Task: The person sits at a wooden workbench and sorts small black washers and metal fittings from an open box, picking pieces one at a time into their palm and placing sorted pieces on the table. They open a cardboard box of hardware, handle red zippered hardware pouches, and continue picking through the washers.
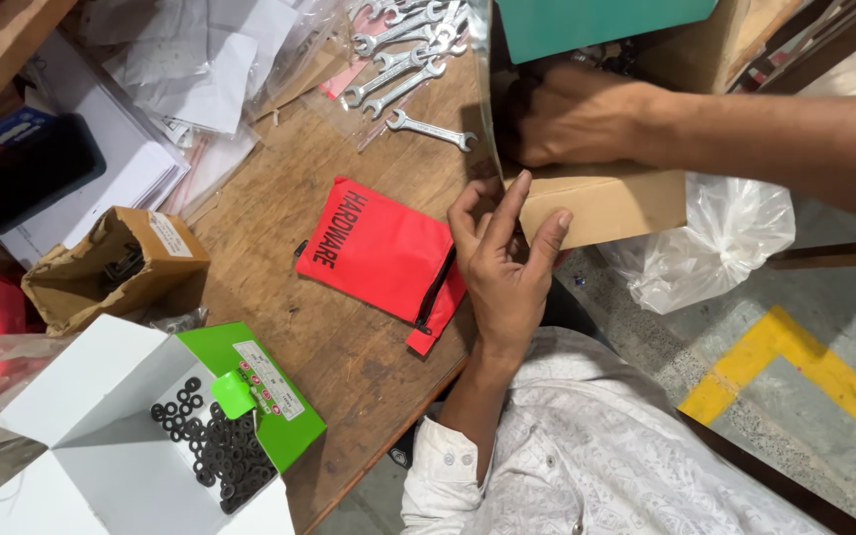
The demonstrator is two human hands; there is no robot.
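1. Left hand [503, 260] presses against the near end of a brown carton [608, 202]; thumb on the right face, fingers [503, 213] bent against the left corner, gripping the carton.
2. Right hand [569, 117] comes in from the right and lies on top of the carton, fingers curled down into or over its far edge; fingertips hidden, so can't tell whether it grips anything.
3. Carton sits at the table [349, 337] edge, partly overhanging it, under a teal sheet [596, 22].
4. Clear plastic bag [720, 243] bunched just beside the carton on the right, hanging past the table edge.
5. Red pouch [383, 256] with black zipper lies flat on the table, just left of the left hand, touching or nearly touching the wrist side.
6. Wrenches [403, 59] in a heap at the top, some in clear plastic; one loose wrench [430, 130] near the carton.
7. Small open brown box [116, 266] at left, dark parts inside.
8. Green-and-white box [180, 416] open at lower left, holding black washers [215, 446].
9. Papers [200, 59] and a black case [32, 168] at upper left.
10. White sleeve [567, 456] on the left arm.
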